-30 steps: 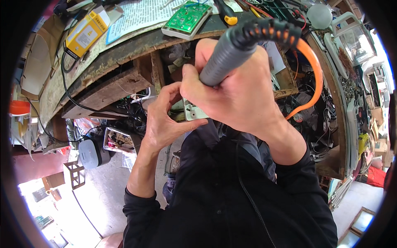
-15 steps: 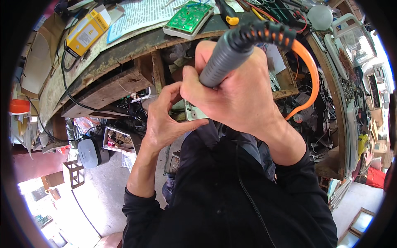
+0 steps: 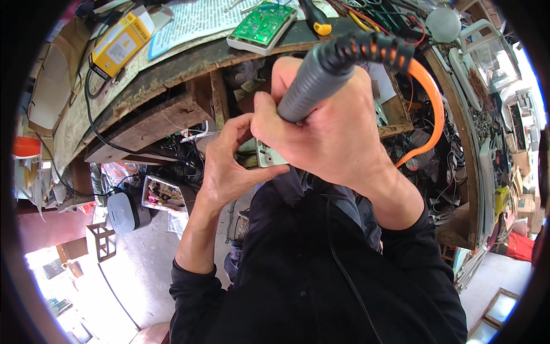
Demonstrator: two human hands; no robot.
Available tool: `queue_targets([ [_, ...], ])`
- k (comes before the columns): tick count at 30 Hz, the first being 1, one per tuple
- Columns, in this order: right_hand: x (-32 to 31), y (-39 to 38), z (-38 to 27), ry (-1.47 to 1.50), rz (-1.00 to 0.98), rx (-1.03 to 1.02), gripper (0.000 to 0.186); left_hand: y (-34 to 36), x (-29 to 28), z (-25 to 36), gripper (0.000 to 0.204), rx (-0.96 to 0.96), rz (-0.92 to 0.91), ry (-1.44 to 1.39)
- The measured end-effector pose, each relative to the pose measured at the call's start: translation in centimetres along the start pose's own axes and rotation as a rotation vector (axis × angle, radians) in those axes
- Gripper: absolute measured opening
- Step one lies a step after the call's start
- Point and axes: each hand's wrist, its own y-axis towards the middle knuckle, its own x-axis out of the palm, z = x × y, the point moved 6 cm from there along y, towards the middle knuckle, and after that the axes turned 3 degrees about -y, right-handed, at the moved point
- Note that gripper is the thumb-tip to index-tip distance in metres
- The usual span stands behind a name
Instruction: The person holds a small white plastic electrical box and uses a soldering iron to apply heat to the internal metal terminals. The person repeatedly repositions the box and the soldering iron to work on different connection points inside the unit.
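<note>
- The grey-handled tool (image 3: 314, 85) is gripped by the right hand (image 3: 341, 135), fingers curled around it, before the workbench (image 3: 195, 63).
- The pale casing (image 3: 270, 158), also before the workbench, is held between the left hand's thumb and fingers.
- On the workbench, a green circuit board (image 3: 263, 24) and a yellow box (image 3: 122, 46) are set.
- Below the workbench, dark cables (image 3: 184, 156) are heaped.

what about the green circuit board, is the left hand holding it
No, the green circuit board lies on the bench, while the left hand holds a small pale part.
</note>
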Motion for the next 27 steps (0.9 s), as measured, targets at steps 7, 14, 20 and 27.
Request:
queue_targets([
  [7,-0.01,-0.16,0.19,0.021,0.018,0.074,0.03,-0.02,0.13,-0.53,0.084,0.009,0.012,-0.019],
  [14,0.08,-0.22,0.19,0.005,-0.007,0.061,0.029,-0.02,0.04,-0.31,0.083,0.013,0.013,-0.003],
  [20,0.11,-0.11,0.06,-0.014,-0.024,0.012,0.028,0.01,0.0,0.22,0.084,0.013,0.008,0.023],
  [27,0.06,-0.13,0.12,-0.001,-0.013,-0.005,0.029,-0.03,0.07,0.12,0.083,0.0,0.007,0.008],
])
